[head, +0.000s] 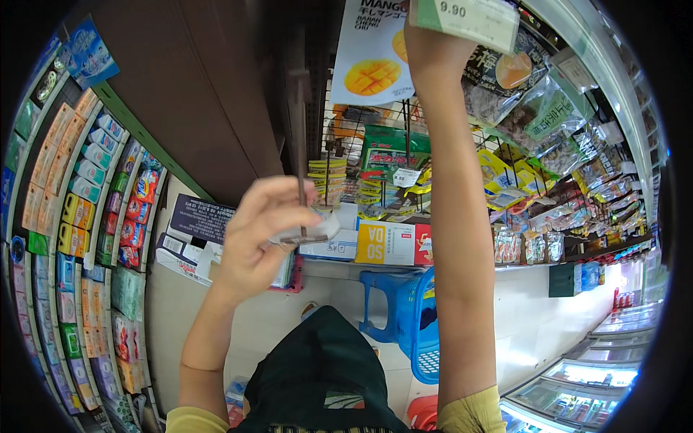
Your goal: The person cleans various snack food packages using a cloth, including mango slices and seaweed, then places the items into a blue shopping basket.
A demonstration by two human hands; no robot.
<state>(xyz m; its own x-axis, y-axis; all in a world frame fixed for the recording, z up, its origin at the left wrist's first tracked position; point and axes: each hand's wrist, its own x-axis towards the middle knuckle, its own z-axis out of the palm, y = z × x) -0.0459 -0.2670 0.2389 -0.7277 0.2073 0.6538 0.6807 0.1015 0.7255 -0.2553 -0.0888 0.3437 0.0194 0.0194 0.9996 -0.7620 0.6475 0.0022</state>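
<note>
My left hand (260, 233) is raised over the front of the rack, its fingers curled around the end of a brown metal display hook (301, 146) with a clear plastic tag holder (319, 230); the hand is somewhat blurred. At the top, my right hand (436, 46) reaches up to the hanging snacks, its fingers mostly hidden behind a price tag holder (468, 21). A white bag of dried mango (371, 59) hangs directly beside it, touching or nearly touching the hand. Below hangs a green snack bag (392, 149) with a price tag.
Packed snack bags (520, 178) hang on hooks at right. Cartons (379, 243) line the rack's foot. A blue basket (425, 335) and a blue stool (379, 306) stand on the floor. Shelves of household goods (81, 216) curve along the left, by an open carton (189, 254).
</note>
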